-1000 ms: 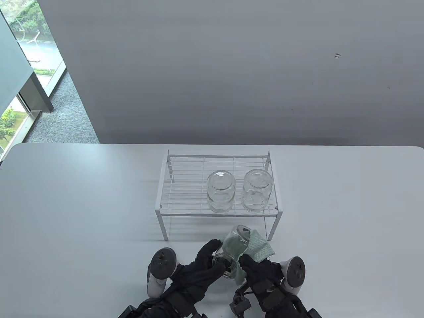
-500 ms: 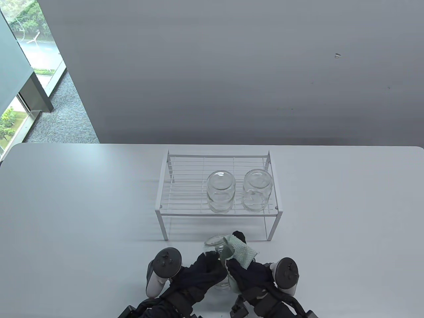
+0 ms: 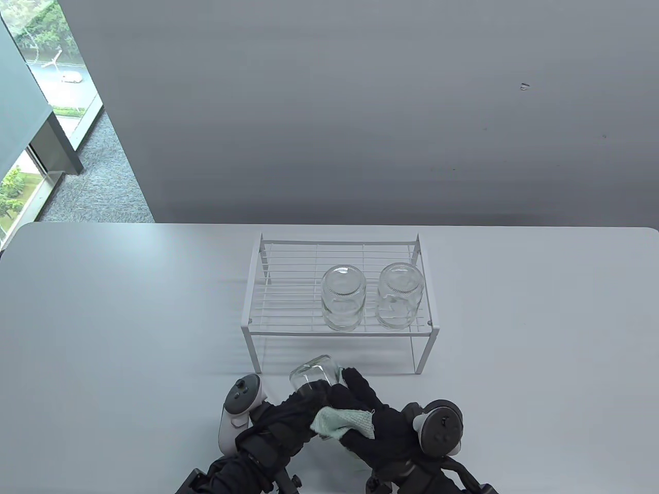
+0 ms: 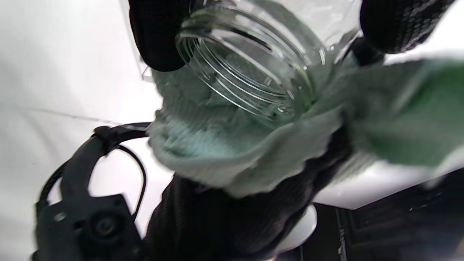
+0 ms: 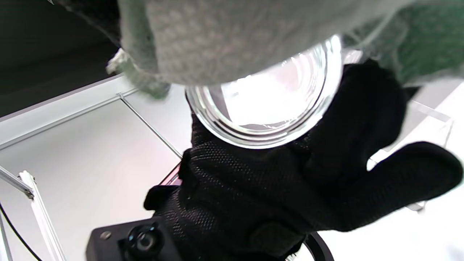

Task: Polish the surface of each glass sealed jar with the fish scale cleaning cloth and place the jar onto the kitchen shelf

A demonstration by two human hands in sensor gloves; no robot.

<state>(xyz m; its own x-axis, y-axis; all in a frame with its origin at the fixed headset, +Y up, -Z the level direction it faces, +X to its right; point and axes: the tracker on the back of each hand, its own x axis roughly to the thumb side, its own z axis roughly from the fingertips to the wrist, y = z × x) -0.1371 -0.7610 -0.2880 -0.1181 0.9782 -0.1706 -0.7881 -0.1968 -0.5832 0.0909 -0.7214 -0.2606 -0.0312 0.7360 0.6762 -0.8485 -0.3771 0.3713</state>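
A clear glass jar (image 3: pixel 313 374) is held tilted above the table, just in front of the white wire shelf (image 3: pixel 340 329). My left hand (image 3: pixel 301 409) grips it near the threaded mouth (image 4: pixel 246 69). My right hand (image 3: pixel 360 393) grips the pale green fish scale cloth (image 3: pixel 342 423) and presses it against the jar's side. In the right wrist view the cloth (image 5: pixel 224 40) covers the glass above the jar's thick base (image 5: pixel 268 105). Two more jars (image 3: pixel 343 297) (image 3: pixel 400 294) stand upside down on the shelf's right half.
The shelf's left half is bare wire (image 3: pixel 288 288). The white table (image 3: pixel 128 319) spreads wide on both sides of the shelf. A grey wall stands behind the table's far edge.
The jar has swung from leaning right to leaning left. The cloth has slid from the jar's upper right down to between the hands. Both hands have turned with it.
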